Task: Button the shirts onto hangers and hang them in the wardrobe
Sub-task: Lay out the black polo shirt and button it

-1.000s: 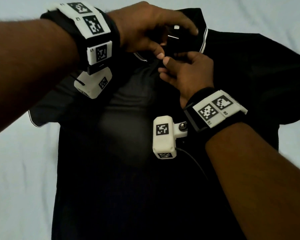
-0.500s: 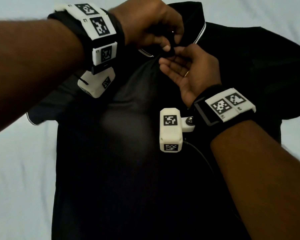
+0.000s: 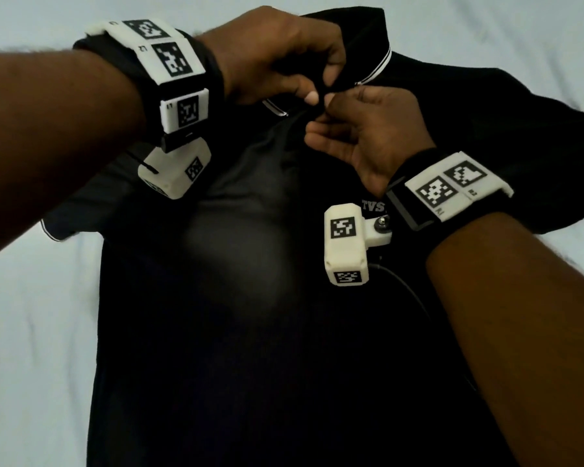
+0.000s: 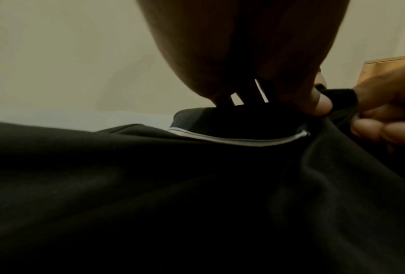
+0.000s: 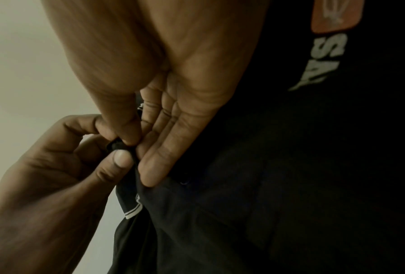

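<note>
Shirt (image 3: 284, 332), a black polo with white-edged collar (image 3: 373, 74), lies front-up and spread flat on a pale bedsheet (image 3: 31, 332). Both forearms reach in over it and the hands meet at the neck opening: the left hand (image 3: 277, 59), knuckles up, pinches the placket fabric between thumb and curled fingers. The right hand (image 3: 368, 133), palm turned up, pinches the same small fold from the other side, thumb tips nearly touching.
</note>
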